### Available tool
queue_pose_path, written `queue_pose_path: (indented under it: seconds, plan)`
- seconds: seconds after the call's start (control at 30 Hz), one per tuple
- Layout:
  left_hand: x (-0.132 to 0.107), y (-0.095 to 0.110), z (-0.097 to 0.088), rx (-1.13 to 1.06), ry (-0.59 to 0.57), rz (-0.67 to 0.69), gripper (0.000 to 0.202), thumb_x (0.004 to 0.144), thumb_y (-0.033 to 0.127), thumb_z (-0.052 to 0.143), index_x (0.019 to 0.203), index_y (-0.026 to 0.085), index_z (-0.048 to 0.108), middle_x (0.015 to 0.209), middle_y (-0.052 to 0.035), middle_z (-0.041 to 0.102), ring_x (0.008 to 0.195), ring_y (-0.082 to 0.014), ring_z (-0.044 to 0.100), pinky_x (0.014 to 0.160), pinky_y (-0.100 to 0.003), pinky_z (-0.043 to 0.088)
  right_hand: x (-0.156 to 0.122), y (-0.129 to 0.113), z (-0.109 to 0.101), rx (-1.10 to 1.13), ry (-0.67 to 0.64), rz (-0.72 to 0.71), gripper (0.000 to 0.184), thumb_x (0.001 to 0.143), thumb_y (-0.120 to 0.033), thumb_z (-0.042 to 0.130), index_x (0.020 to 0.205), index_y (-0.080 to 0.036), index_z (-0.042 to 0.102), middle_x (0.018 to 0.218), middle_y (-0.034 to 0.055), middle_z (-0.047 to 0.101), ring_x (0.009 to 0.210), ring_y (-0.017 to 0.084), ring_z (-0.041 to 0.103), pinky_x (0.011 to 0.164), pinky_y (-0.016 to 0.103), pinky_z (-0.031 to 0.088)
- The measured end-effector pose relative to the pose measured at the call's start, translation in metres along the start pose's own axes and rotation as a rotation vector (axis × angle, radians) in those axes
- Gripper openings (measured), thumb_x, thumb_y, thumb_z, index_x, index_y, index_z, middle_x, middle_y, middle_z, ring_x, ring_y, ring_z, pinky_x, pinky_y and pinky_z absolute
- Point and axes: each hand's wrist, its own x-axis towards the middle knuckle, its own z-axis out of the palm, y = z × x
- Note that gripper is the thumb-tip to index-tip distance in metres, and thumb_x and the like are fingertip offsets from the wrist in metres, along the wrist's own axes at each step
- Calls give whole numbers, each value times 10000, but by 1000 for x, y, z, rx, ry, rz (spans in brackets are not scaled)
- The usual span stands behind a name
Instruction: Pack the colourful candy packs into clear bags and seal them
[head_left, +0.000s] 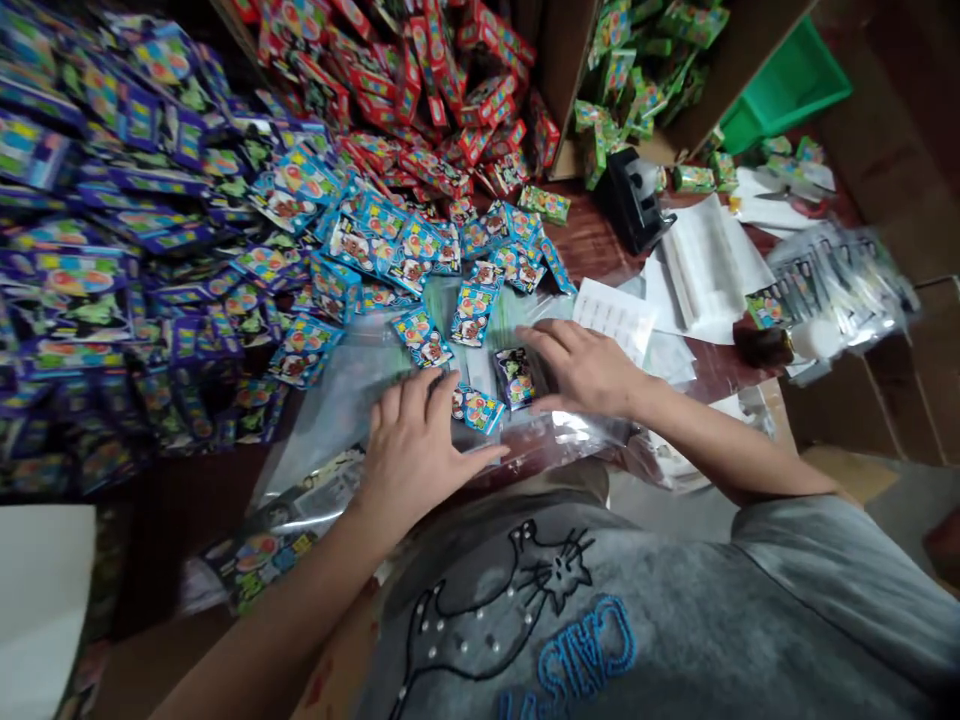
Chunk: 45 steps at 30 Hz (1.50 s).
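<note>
A: Where's the L hand [420, 440]?
B: Palm down on the clear bag [330, 400] at the near edge of the table [600, 245]. Fingers are spread flat and nothing is gripped. Its fingertips are just beside a blue pkt [478, 409] lying on the same bag.
A: And the R hand [583, 370]?
B: Also open and flat, fingers pointing left. The fingertips touch the right edge of a purple pkt [516, 378], resting on it, not pinching it. Can't tell how hard it presses.
A: So both pkts sit between the 2 hands?
B: Yes, side by side on the bag, the blue one nearer the person and the purple one just beyond. 2 more loose blue pkts [450, 325] lie further up the bag.
A: What about the rest of the table?
B: There's a blue pile [390, 240] behind the bag, a big purple pile [90, 260] on the left and red pkts [420, 80] heaped at the back. Green pkts [630, 70] fill a cardboard box [559, 60] back right, w/ a green bin [787, 85] past it.
A: Anything near the R hand?
B: A printed white sheet [615, 315] just beside it. Beyond that are a stack of white sheets [705, 260] and a black device [630, 200]. Far right is blurred, some bagged items, can't tell what.
</note>
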Motion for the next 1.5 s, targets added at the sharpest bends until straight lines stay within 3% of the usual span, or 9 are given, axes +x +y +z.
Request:
queue_pose_path:
  seconds: [0.1, 0.27, 0.47, 0.6, 0.77, 0.83, 0.93, 1.1, 1.5]
  plan:
    - [-1, 10, 7, 14, -2, -130, 940, 839, 584, 846, 1527, 30, 524, 1432, -313, 652, 1305, -504, 606, 1082, -624, 495, 9, 15, 11, 36, 1, -271, 1092, 909, -756, 759, 1730, -180, 326, 1714, 241, 457, 1566, 468, 429, 1232, 692, 438]
    - [-2, 7, 19, -84, -28, -38, 900, 880, 321, 774, 1651, 100, 365, 1481, -261, 667, 1353, -454, 622, 1133, -598, 492, 26, 21, 30, 104, -13, -485, 930, 972, -427, 756, 1728, -114, 313, 1585, 234, 562, 1402, 382, 535, 1207, 577, 467]
    - [-2, 2, 31, -175, 33, 37, 1199, 899, 318, 833, 1763, 162, 17, 1667, -279, 514, 1453, -437, 608, 1185, -578, 516, 29, 8, 40, 76, -32, -453, 1038, 962, -602, 758, 1758, -132, 287, 1561, 215, 618, 1307, 397, 513, 1119, 546, 448]
    - [-15, 0, 11, -153, 58, 60, 1352, 865, 407, 896, 1769, 175, -82, 1785, -311, 307, 1597, -452, 467, 1282, -587, 452, 27, 4, 41, 96, -14, -447, 894, 936, -552, 781, 1698, -227, 441, 1588, 118, 639, 1256, 356, 520, 1106, 501, 417]
    - [-87, -42, -37, 191, -21, -159, 1404, 722, 590, 969, 1766, 153, 138, 1805, -313, 265, 1605, -576, 373, 1320, -807, 198, 16, 0, 32, 167, 145, -492, 845, 941, -629, 763, 1648, -247, 504, 1523, 106, 690, 1254, 331, 562, 1080, 477, 402]
    - [-116, -59, -43, 244, -102, -234, 1210, 783, 546, 918, 1719, 115, 285, 1683, -324, 478, 1488, -561, 528, 1285, -822, 252, 13, -8, 31, 212, 175, -524, 837, 960, -672, 734, 1640, -241, 507, 1501, 109, 701, 1248, 311, 588, 1074, 465, 409]
    - [-136, -65, -37, 167, -119, -233, 936, 851, 517, 839, 1624, 144, 465, 1443, -264, 696, 1316, -474, 675, 1245, -722, 397, 10, -29, 37, 225, 169, -545, 798, 980, -695, 690, 1633, -272, 515, 1499, 90, 707, 1267, 299, 594, 1111, 480, 401]
    - [-127, -36, -24, 7, 0, -148, 852, 875, 505, 827, 1595, 194, 493, 1416, -212, 682, 1303, -421, 676, 1132, -572, 551, -5, -50, 57, 67, 222, -458, 779, 962, -650, 713, 1638, -308, 530, 1502, 62, 705, 1235, 327, 536, 1250, 601, 267]
    - [-97, -19, 6, -46, -136, 21, 862, 839, 436, 851, 1596, 231, 494, 1447, -191, 665, 1333, -414, 647, 1153, -566, 523, -45, -25, 67, -27, 111, -510, 732, 981, -537, 711, 1655, -323, 521, 1450, 47, 721, 1192, 315, 527, 1332, 727, 41]
